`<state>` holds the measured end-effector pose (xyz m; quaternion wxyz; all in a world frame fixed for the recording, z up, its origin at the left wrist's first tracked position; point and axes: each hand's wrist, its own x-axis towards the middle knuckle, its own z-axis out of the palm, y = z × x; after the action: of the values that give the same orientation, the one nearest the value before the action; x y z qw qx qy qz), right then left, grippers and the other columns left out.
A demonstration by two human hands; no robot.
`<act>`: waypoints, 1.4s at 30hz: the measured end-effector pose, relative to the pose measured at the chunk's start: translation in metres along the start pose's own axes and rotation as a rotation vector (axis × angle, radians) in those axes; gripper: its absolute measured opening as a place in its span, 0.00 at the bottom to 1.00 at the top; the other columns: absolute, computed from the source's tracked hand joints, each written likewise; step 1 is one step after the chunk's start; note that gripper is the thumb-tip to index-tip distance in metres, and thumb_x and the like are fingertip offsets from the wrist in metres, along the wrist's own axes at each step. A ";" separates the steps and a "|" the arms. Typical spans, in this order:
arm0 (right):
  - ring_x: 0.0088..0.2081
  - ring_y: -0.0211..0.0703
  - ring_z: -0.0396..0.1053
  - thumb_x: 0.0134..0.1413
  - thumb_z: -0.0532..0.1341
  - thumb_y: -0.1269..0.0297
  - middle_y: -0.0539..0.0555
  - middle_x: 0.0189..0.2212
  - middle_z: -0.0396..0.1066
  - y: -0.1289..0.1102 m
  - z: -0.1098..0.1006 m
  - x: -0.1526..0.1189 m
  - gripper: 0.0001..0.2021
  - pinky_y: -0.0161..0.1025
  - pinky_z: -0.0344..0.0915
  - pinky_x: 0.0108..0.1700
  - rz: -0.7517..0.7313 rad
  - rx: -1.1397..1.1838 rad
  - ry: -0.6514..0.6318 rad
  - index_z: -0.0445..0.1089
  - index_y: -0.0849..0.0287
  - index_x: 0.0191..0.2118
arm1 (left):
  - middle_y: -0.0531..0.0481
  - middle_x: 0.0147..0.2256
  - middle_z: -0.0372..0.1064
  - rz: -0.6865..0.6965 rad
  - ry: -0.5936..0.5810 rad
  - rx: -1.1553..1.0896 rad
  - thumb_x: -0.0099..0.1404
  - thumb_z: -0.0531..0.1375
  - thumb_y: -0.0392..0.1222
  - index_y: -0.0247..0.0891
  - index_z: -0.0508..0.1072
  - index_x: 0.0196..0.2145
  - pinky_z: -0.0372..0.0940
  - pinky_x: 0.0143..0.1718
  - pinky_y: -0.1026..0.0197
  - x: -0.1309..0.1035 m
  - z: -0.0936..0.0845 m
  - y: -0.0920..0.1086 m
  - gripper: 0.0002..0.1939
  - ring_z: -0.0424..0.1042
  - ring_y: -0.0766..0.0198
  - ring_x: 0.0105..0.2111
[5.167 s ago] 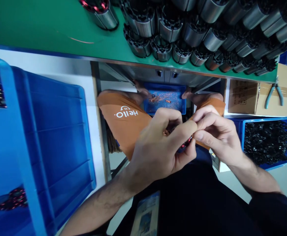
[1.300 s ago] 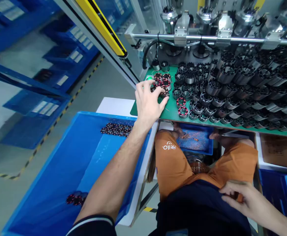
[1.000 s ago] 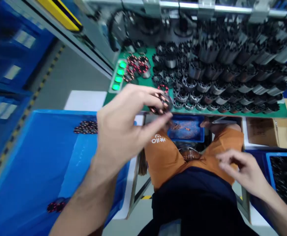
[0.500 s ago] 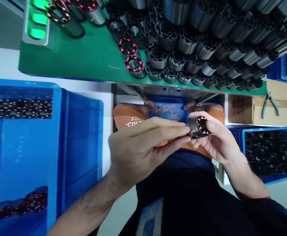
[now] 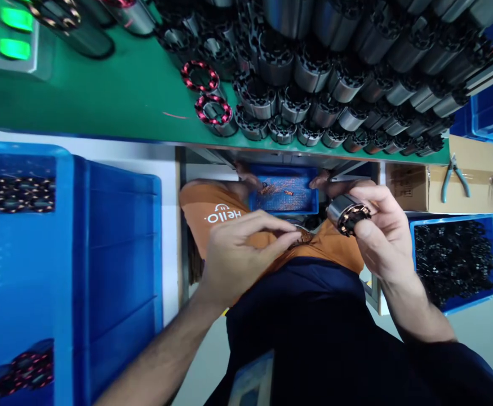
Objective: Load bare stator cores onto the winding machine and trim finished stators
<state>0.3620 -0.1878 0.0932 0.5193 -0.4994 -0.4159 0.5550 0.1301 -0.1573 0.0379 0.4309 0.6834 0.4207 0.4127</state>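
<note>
A metal cylinder (image 5: 343,211) with copper windings showing at its open end is gripped by my right hand (image 5: 381,231), thumb on the rim. My left hand (image 5: 246,254) is over my lap to the left, apart from the cylinder, with thumb and fingertips pinched together. Whatever lies between those fingertips is too small to make out. Beyond my hands, rows of similar metal cylinders (image 5: 311,70) stand on the green table (image 5: 115,96). Two with red windings (image 5: 213,110) are at the left end of the front rows.
Blue bins (image 5: 119,259) at the left hold wound parts. A blue crate of black pieces (image 5: 455,259) sits at the right, below a cardboard box (image 5: 483,186) with pliers (image 5: 454,179) on it. A blue tray (image 5: 286,203) with copper scraps lies between my feet.
My left hand has let go of the cylinder and drawn back toward my lap. The cylinder has tilted in my right hand, its open end now lower. The view has shifted rightward.
</note>
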 end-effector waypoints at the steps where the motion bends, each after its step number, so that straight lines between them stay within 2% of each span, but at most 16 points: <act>1: 0.46 0.45 0.82 0.62 0.75 0.54 0.54 0.49 0.82 0.003 0.002 -0.002 0.19 0.44 0.82 0.50 -0.006 -0.025 -0.012 0.77 0.47 0.56 | 0.55 0.38 0.84 0.009 0.079 -0.053 0.67 0.77 0.42 0.47 0.86 0.42 0.75 0.40 0.61 0.003 0.000 0.009 0.07 0.82 0.64 0.36; 3: 0.44 0.42 0.82 0.64 0.75 0.56 0.52 0.48 0.82 0.010 0.005 -0.004 0.18 0.41 0.80 0.48 -0.012 -0.039 -0.039 0.76 0.46 0.57 | 0.53 0.42 0.84 0.062 0.179 -0.123 0.64 0.79 0.42 0.48 0.86 0.44 0.76 0.43 0.60 0.010 0.002 0.027 0.12 0.82 0.62 0.41; 6: 0.44 0.41 0.81 0.65 0.74 0.56 0.52 0.46 0.82 0.018 0.006 -0.004 0.19 0.39 0.80 0.49 0.014 -0.028 -0.070 0.75 0.48 0.58 | 0.53 0.42 0.82 0.071 0.173 -0.198 0.68 0.75 0.37 0.46 0.85 0.40 0.76 0.46 0.61 0.016 0.009 0.039 0.06 0.80 0.64 0.43; 10: 0.37 0.44 0.81 0.65 0.71 0.49 0.52 0.41 0.81 0.018 -0.003 -0.005 0.24 0.42 0.82 0.42 0.087 0.080 -0.164 0.72 0.49 0.61 | 0.49 0.42 0.80 -0.129 0.057 -0.340 0.75 0.68 0.39 0.42 0.81 0.36 0.75 0.39 0.63 0.008 0.021 0.020 0.06 0.80 0.63 0.43; 12: 0.34 0.42 0.80 0.65 0.71 0.51 0.51 0.39 0.81 0.014 -0.008 -0.007 0.25 0.40 0.80 0.38 0.106 0.109 -0.219 0.71 0.48 0.64 | 0.47 0.44 0.81 -0.232 0.052 -0.407 0.75 0.67 0.41 0.41 0.81 0.36 0.77 0.37 0.63 0.003 0.022 0.010 0.07 0.81 0.61 0.44; 14: 0.35 0.40 0.80 0.65 0.72 0.56 0.51 0.40 0.81 0.009 -0.010 -0.010 0.25 0.37 0.79 0.39 0.123 0.077 -0.258 0.70 0.47 0.65 | 0.47 0.45 0.82 -0.265 0.014 -0.447 0.75 0.69 0.43 0.43 0.84 0.40 0.79 0.39 0.62 0.002 0.018 0.008 0.05 0.82 0.59 0.46; 18: 0.40 0.37 0.80 0.63 0.73 0.67 0.50 0.41 0.80 0.007 -0.011 -0.011 0.27 0.32 0.78 0.43 0.064 -0.013 -0.333 0.72 0.48 0.66 | 0.47 0.43 0.85 -0.145 -0.157 -0.422 0.71 0.73 0.43 0.46 0.87 0.43 0.80 0.44 0.58 0.013 0.003 0.025 0.03 0.84 0.58 0.44; 23: 0.42 0.36 0.80 0.59 0.74 0.74 0.49 0.44 0.81 0.012 -0.016 -0.010 0.33 0.32 0.78 0.48 -0.046 -0.190 -0.341 0.72 0.49 0.67 | 0.47 0.44 0.85 -0.064 -0.223 -0.245 0.73 0.72 0.42 0.43 0.84 0.39 0.78 0.44 0.60 0.020 -0.007 0.040 0.03 0.84 0.60 0.42; 26: 0.44 0.39 0.81 0.61 0.75 0.68 0.51 0.45 0.81 0.014 -0.020 -0.012 0.30 0.35 0.79 0.48 -0.042 -0.212 -0.304 0.71 0.50 0.67 | 0.44 0.53 0.82 -0.141 -0.267 -0.203 0.78 0.65 0.45 0.41 0.80 0.40 0.77 0.44 0.61 0.012 0.001 0.025 0.09 0.82 0.60 0.46; 28: 0.44 0.41 0.82 0.63 0.75 0.63 0.52 0.45 0.82 0.012 -0.021 -0.013 0.28 0.36 0.79 0.45 0.001 -0.167 -0.276 0.71 0.50 0.66 | 0.42 0.56 0.80 -0.253 -0.282 -0.267 0.80 0.61 0.49 0.40 0.78 0.40 0.77 0.39 0.61 0.004 0.008 0.007 0.12 0.83 0.60 0.46; 31: 0.42 0.42 0.82 0.64 0.74 0.56 0.52 0.43 0.82 0.008 -0.020 -0.014 0.27 0.36 0.79 0.41 0.071 -0.125 -0.206 0.70 0.50 0.65 | 0.42 0.53 0.81 -0.346 -0.178 -0.306 0.80 0.62 0.53 0.40 0.75 0.41 0.78 0.38 0.60 -0.004 0.014 -0.016 0.15 0.84 0.57 0.46; 33: 0.41 0.42 0.82 0.63 0.74 0.56 0.52 0.43 0.82 0.007 -0.016 -0.013 0.28 0.36 0.79 0.42 0.090 -0.120 -0.185 0.70 0.50 0.66 | 0.43 0.53 0.81 -0.241 -0.060 -0.252 0.75 0.69 0.56 0.43 0.74 0.45 0.80 0.48 0.54 -0.005 0.012 -0.015 0.15 0.83 0.54 0.52; 36: 0.40 0.40 0.80 0.63 0.74 0.56 0.50 0.41 0.81 0.008 -0.009 -0.012 0.28 0.36 0.78 0.43 0.099 -0.101 -0.197 0.69 0.49 0.66 | 0.45 0.58 0.80 0.045 -0.025 -0.140 0.61 0.80 0.57 0.48 0.72 0.57 0.76 0.65 0.44 -0.003 0.004 0.011 0.34 0.80 0.49 0.61; 37: 0.40 0.40 0.79 0.64 0.74 0.56 0.49 0.40 0.80 0.008 -0.006 -0.012 0.28 0.36 0.78 0.44 0.108 -0.096 -0.206 0.69 0.49 0.66 | 0.46 0.59 0.80 0.110 -0.049 -0.096 0.59 0.81 0.56 0.50 0.72 0.60 0.75 0.67 0.43 -0.001 0.003 0.021 0.37 0.81 0.48 0.61; 39: 0.40 0.41 0.79 0.65 0.73 0.54 0.49 0.40 0.79 0.010 -0.003 -0.011 0.29 0.38 0.79 0.44 0.128 -0.097 -0.236 0.68 0.47 0.67 | 0.49 0.58 0.82 0.158 -0.085 -0.013 0.65 0.79 0.50 0.52 0.72 0.63 0.79 0.62 0.45 0.000 0.002 0.037 0.33 0.84 0.50 0.57; 42: 0.42 0.43 0.78 0.60 0.77 0.53 0.51 0.42 0.78 0.008 -0.004 -0.009 0.32 0.41 0.79 0.44 0.062 -0.194 -0.267 0.72 0.47 0.67 | 0.51 0.56 0.83 0.156 -0.083 0.034 0.69 0.75 0.44 0.54 0.72 0.65 0.84 0.53 0.52 -0.001 0.005 0.045 0.31 0.87 0.53 0.50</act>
<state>0.3646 -0.1977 0.0857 0.3912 -0.4815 -0.5172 0.5896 0.1444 -0.1716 0.0784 0.4028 0.7377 0.3550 0.4093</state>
